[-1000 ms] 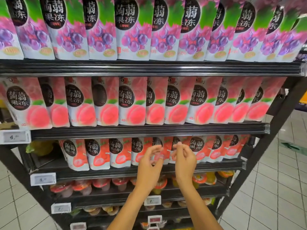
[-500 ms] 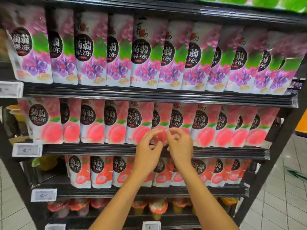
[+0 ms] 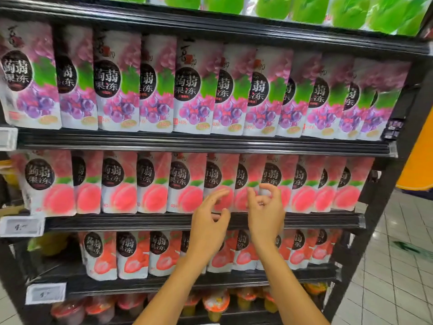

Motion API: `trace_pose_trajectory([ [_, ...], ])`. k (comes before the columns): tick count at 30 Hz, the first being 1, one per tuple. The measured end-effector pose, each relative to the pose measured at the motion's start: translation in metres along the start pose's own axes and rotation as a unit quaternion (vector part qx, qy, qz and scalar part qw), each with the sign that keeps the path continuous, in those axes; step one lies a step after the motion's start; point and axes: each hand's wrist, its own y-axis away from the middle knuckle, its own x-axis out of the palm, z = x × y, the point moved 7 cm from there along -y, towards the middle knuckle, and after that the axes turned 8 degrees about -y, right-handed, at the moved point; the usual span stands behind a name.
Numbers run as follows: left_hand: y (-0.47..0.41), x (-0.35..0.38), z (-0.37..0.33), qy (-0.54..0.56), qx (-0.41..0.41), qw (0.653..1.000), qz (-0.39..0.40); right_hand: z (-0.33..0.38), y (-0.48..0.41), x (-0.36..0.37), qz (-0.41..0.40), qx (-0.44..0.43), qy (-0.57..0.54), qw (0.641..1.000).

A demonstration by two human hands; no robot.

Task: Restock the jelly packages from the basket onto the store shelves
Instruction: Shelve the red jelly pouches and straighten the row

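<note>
Pink peach jelly packages [image 3: 152, 184] stand in a full row on the middle black shelf [image 3: 117, 222]. My left hand [image 3: 209, 227] is raised in front of that row, its fingers loosely bent by a peach package and holding nothing. My right hand [image 3: 266, 212] is just to its right with loosely curled fingers, also holding nothing. Purple grape jelly packages [image 3: 187, 90] fill the shelf above. Red-fruit jelly packages [image 3: 131, 254] fill the shelf below, partly hidden by my forearms. The basket is out of view.
Green packages [image 3: 281, 5] line the top shelf. Jelly cups [image 3: 215, 303] sit on the lowest shelf. Price tags [image 3: 22, 227] hang at the left ends of the shelf rails. A tiled floor [image 3: 386, 277] lies to the right of the rack's black side frame [image 3: 386, 207].
Both hands rose from the red-fruit row up to the peach row. They have spread slightly apart, and the view tilted upward.
</note>
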Motion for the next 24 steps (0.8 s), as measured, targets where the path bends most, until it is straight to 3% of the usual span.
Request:
trace_pose_trajectory([
  [2, 0.0, 0.01, -0.001, 0.002, 0.001, 1.0, 0.019, -0.008, -0.005, -0.013, -0.032, 0.035, -0.006, 0.999],
  [5, -0.001, 0.026, -0.002, -0.001, 0.002, 0.999, 0.036, -0.018, -0.009, -0.009, 0.039, 0.06, 0.027, 0.997],
  [8, 0.0, 0.039, 0.002, -0.03, -0.019, 0.998, 0.044, -0.02, -0.012, -0.01, 0.061, 0.046, 0.044, 0.996],
  [15, 0.006, 0.063, 0.002, -0.024, -0.017, 0.998, 0.063, -0.028, -0.021, -0.026, 0.05, 0.04, 0.032, 0.997],
  [20, 0.005, 0.069, 0.002, -0.019, -0.006, 0.999, 0.046, -0.034, -0.034, -0.061, -0.07, 0.043, 0.023, 0.996],
  [24, 0.005, 0.074, -0.003, -0.025, 0.0, 0.999, 0.041, -0.045, -0.045, -0.06, -0.013, 0.07, 0.037, 0.997],
])
